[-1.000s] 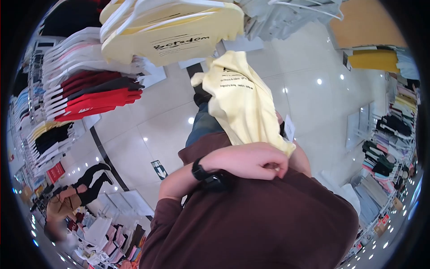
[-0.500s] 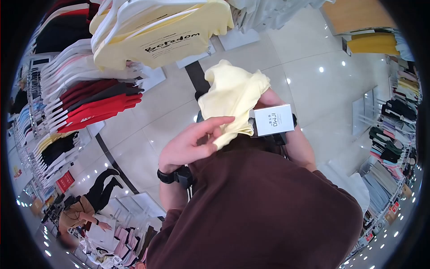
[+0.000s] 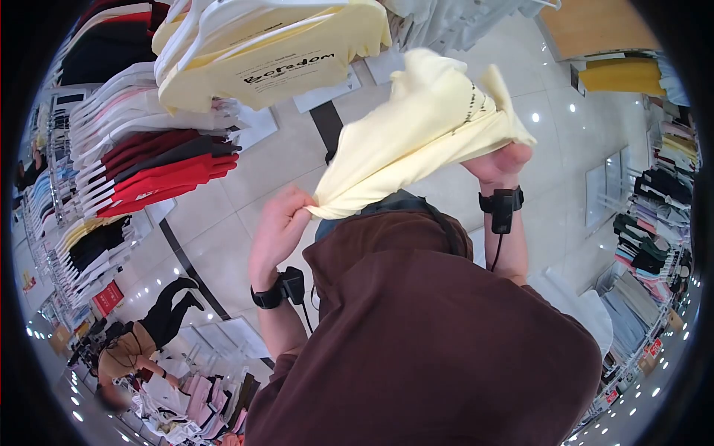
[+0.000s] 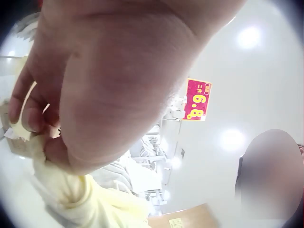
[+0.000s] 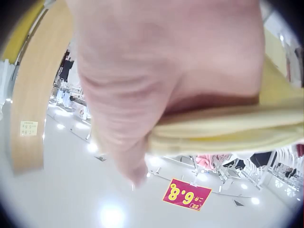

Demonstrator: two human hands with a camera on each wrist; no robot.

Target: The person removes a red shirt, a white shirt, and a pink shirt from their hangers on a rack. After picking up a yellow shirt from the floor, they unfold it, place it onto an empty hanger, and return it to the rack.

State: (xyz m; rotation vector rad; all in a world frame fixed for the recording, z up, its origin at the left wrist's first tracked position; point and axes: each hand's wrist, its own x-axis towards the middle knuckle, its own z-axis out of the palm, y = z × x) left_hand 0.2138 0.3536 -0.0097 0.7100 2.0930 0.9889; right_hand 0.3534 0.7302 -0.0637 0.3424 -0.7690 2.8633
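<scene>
**Shirt now stretched between both hands**

Half a second back the shirt (image 3: 416, 141) sat bunched near the chest with a white box beside it; the box is gone from view and the cloth is drawn out in front of the body, above the floor (image 3: 245, 201); the hands are well apart, the left hand (image 3: 279, 227) pinching the low corner, the right hand (image 3: 500, 162) fisted round the bunched upper end; the long axis runs on a slant, low at the left and high at the right, with the black print near the right end; collar and hem cannot be told apart; to spread it well, I judge, keep both grips firm, pull evenly, and stay below the rack (image 3: 260, 52)
</scene>
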